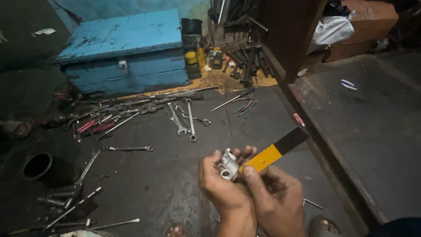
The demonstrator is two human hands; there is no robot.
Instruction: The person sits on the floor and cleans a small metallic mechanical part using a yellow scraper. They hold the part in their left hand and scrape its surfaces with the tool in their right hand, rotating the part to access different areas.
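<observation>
Both hands meet low in view: left hand (223,186) cradles a small silver metal fitting (229,165) while right hand (274,197) pinches a yellow-and-black-handled tool (275,150) against it, probably mid-adjustment, needing steady alignment next.

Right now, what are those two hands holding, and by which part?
The left hand grips a small silvery metal fitting around its body; the right hand pinches a yellow-and-black handled tool near its yellow end.

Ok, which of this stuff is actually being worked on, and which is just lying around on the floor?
In hand:
- small metal fitting, held by the left hand
- yellow and black handled tool, gripped by the right hand

Lying about:
- spanners on the floor
- screwdriver
- blue box
- red pliers
- white bag
</observation>
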